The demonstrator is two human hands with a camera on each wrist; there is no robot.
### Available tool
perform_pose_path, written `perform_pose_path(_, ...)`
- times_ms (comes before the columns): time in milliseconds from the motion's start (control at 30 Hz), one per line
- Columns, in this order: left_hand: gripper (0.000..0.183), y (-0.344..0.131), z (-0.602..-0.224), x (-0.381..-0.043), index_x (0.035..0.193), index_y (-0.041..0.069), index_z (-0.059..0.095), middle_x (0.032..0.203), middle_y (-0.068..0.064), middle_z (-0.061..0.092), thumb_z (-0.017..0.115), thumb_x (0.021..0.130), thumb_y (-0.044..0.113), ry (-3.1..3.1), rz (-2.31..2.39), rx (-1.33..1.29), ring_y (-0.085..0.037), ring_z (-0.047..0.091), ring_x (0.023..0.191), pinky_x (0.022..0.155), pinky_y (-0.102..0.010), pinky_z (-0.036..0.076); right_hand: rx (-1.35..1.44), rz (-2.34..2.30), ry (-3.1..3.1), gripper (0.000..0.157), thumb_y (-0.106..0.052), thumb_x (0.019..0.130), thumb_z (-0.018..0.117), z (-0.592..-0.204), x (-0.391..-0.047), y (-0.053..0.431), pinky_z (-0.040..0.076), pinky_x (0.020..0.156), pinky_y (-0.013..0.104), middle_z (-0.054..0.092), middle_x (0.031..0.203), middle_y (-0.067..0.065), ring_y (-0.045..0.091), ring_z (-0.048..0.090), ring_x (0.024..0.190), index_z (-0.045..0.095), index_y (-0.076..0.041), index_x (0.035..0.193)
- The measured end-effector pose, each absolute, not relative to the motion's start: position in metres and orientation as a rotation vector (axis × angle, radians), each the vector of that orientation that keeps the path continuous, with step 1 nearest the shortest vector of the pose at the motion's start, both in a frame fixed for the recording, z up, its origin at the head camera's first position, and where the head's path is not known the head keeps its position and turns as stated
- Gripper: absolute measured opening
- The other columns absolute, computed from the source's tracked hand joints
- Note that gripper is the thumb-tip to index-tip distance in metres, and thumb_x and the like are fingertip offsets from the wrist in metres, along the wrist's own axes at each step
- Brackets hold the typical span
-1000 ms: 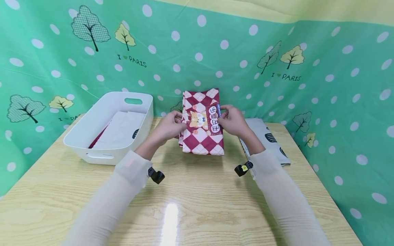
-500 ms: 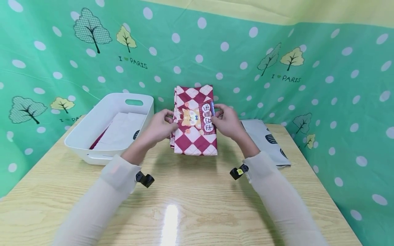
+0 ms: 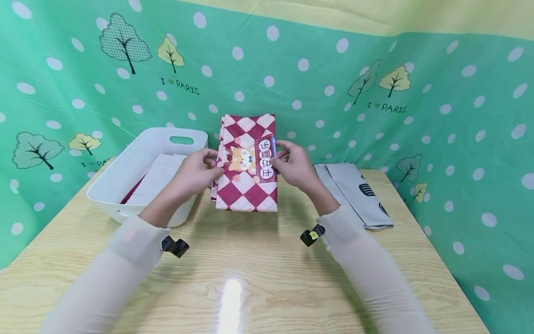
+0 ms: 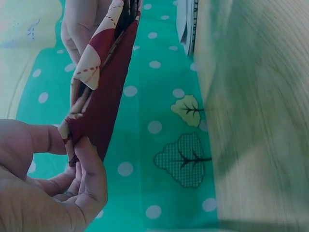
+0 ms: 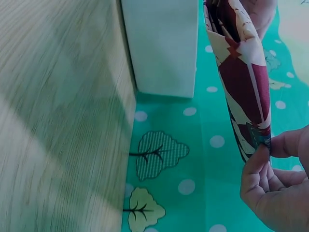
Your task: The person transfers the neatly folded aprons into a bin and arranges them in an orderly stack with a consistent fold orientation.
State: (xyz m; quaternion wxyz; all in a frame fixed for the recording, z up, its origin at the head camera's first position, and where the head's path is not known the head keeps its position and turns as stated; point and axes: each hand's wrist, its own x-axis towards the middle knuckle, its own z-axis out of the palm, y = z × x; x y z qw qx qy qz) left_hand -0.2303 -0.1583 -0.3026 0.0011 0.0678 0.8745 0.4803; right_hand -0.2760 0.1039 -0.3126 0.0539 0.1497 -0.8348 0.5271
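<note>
A folded cloth (image 3: 246, 197), checked in dark red and pale pink with a cartoon dog and a lettered label, is held up over the table between both hands. My left hand (image 3: 193, 174) pinches its left edge, thumb in front. On the opposite side, thumb and fingers of my right hand (image 3: 295, 168) pinch the edge beside the label. Several stacked layers show along the edge of the checked cloth (image 4: 104, 108) in the left wrist view. From the right wrist, the folded cloth (image 5: 246, 92) appears edge-on, its lower corner between my right fingertips (image 5: 259, 157).
A white plastic bin (image 3: 100, 197) stands at the left, partly behind my left forearm. White cloth (image 3: 160, 174) and something dark red lie in it. A folded grey cloth (image 3: 354, 192) with black prints lies on the wooden table (image 3: 267, 278) at the right. A green dotted curtain (image 3: 267, 55) hangs behind.
Both hands have moved left together with the folded cloth, toward the white bin. More of the grey cloth at the right now shows. The grip on both edges looks the same.
</note>
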Motion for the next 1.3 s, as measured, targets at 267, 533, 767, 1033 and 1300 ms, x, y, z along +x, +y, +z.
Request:
perform_pose_path(267, 0.051, -0.18, -0.303, -0.221, 0.145, -0.003, 0.044, 0.122, -0.02, 0.049, 0.059, 0.099, 0.012, 2.733, 1.528, 0.177, -0.03, 0.058, 0.097, 0.073, -0.029, 0.059, 0.479, 1.687, -2.496, 0.053, -0.003, 0.097, 0.067, -0.311, -0.272, 0.084, 0.062, 0.076, 0.042, 0.06, 0.102, 0.014, 0.024, 0.063, 0.084, 0.051, -0.003, 0.147)
perform_pose_path(533, 0.056, -0.2, -0.302, -0.221, 0.149, -0.001, 0.041, 0.125, -0.02, 0.048, 0.06, 0.1, 0.017, 2.747, 1.495, 0.132, -0.032, 0.058, 0.102, 0.074, -0.028, 0.06, 0.478, 1.731, -2.47, 0.053, -0.004, 0.096, 0.069, -0.305, -0.275, 0.063, 0.062, 0.074, 0.037, 0.061, 0.101, 0.012, 0.024, 0.065, 0.086, 0.052, -0.003, 0.147)
perform_pose_path(767, 0.054, -0.222, -0.299, -0.221, 0.147, -0.005, 0.041, 0.124, -0.021, 0.048, 0.058, 0.101, 0.015, 2.792, 1.443, 0.133, -0.031, 0.055, 0.1, 0.071, -0.024, 0.057, 0.489, 1.793, -2.458, 0.054, -0.003, 0.097, 0.068, -0.299, -0.276, 0.037, 0.062, 0.075, 0.037, 0.061, 0.101, 0.012, 0.022, 0.066, 0.083, 0.051, -0.004, 0.148)
perform_pose_path(1033, 0.054, -0.251, -0.301, -0.227, 0.147, -0.009, 0.038, 0.125, -0.023, 0.048, 0.056, 0.103, 0.017, 2.81, 1.324, 0.102, -0.031, 0.056, 0.101, 0.069, -0.023, 0.055, 0.465, 1.906, -2.42, 0.056, -0.001, 0.097, 0.068, -0.302, -0.274, 0.006, 0.062, 0.07, 0.03, 0.061, 0.1, 0.011, 0.021, 0.068, 0.078, 0.048, -0.003, 0.15)
perform_pose_path(1300, 0.053, -0.28, -0.303, -0.236, 0.145, -0.008, 0.041, 0.127, -0.022, 0.05, 0.055, 0.103, 0.022, 2.805, 1.28, 0.06, -0.031, 0.053, 0.106, 0.07, -0.023, 0.053, 0.408, 1.998, -2.343, 0.057, 0.004, 0.094, 0.068, -0.307, -0.276, -0.023, 0.061, 0.066, 0.027, 0.062, 0.094, 0.009, 0.02, 0.069, 0.072, 0.05, -0.002, 0.148)
